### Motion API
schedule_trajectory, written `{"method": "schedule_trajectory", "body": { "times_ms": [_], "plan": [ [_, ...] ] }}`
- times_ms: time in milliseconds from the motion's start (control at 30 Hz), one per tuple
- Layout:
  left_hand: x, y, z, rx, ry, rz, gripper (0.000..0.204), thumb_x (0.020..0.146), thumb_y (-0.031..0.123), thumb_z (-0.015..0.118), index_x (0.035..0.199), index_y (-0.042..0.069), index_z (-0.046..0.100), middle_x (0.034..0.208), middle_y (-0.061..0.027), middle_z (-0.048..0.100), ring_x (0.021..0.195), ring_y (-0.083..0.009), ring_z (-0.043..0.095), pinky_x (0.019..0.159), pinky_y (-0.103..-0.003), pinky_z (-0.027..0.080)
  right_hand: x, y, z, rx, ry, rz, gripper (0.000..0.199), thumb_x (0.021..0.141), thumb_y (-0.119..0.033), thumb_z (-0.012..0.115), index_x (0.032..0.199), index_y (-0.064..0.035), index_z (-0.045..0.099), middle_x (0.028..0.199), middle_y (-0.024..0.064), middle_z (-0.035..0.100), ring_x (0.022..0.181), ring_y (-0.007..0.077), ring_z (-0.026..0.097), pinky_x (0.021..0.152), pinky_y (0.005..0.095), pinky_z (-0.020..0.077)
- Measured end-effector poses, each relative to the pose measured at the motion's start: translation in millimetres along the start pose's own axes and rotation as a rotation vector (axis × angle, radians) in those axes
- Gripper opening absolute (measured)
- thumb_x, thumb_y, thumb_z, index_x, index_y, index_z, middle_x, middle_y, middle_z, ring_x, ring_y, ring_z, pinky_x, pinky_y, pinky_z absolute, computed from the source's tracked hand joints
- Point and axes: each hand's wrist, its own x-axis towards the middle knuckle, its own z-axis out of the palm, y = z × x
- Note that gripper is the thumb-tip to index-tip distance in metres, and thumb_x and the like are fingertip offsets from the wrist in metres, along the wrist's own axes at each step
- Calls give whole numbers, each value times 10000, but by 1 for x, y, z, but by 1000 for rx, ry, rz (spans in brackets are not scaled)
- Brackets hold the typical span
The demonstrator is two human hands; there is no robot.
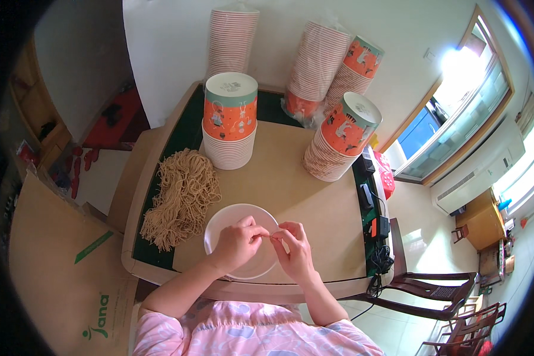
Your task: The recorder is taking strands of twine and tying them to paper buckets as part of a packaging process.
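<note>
Both my hands meet over a white paper tub [219,218] that stands mouth-up near the table's front edge. The fingertips of my left hand [238,242] are pinched together above the tub. Close beside them, my right hand [295,254] also pinches with thumb and fingers over the tub's right rim. Whatever lies between the fingertips is too small to make out. My left forearm and hand hide part of the tub's inside. Left of the tub lies a loose heap of beige cord [184,199].
Upside-down stacks of orange and green paper tubs stand behind, one at centre-left [230,121] and one to the right [343,136]. Plastic-wrapped tub stacks [317,65] line the wall. Power strips [381,226] with cables run along the right edge. A dark wooden chair [436,291] stands beyond.
</note>
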Motion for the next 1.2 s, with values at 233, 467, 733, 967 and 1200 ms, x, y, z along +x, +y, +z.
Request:
{"method": "schedule_trajectory", "body": {
  "times_ms": [233, 467, 733, 967, 1200],
  "plan": [
    [0, -2, 3, 92, 73, 45, 169, 774, 53, 642, 898, 143, 710, 790, -58, 579, 661, -239, 609, 594, -352, 501, 1, 0, -2, -13, -11, -22, 107, 797, -48, 678, 899, -51, 646, 1072, 160, 563, 904, 307, 585, 768, 399, 494],
    [0, 0, 3, 53, 15, 82, 152, 778, 90, 670, 915, 144, 705, 785, -53, 576, 670, -234, 617, 588, -350, 503, 1, -2, -1, 28, -6, 7, 117, 787, -48, 687, 898, -51, 651, 1067, 159, 569, 915, 306, 581, 778, 403, 492],
    [1, 1, 1, 63, -17, 39, 85, 787, 111, 673, 871, 119, 678, 803, -54, 602, 665, -243, 627, 586, -367, 505, 1, 1, 0, 0, -2, -7, 112, 791, -65, 695, 893, -51, 651, 1070, 159, 571, 943, 315, 576, 800, 404, 484],
    [2, 6, 1, 48, 30, 15, 74, 795, 124, 673, 865, 104, 688, 777, -61, 600, 665, -245, 630, 587, -366, 505, 1, 3, 1, -13, 0, -7, 116, 789, -72, 697, 889, -48, 644, 1073, 155, 570, 959, 322, 565, 816, 414, 474],
    [4, 6, 0, 25, -39, -30, 67, 818, 148, 672, 855, 92, 680, 766, -58, 601, 666, -224, 632, 598, -358, 506, 2, 1, 0, -27, -11, -8, 109, 786, -74, 696, 883, -64, 647, 1073, 143, 570, 951, 309, 566, 819, 423, 467]
  ]
}}
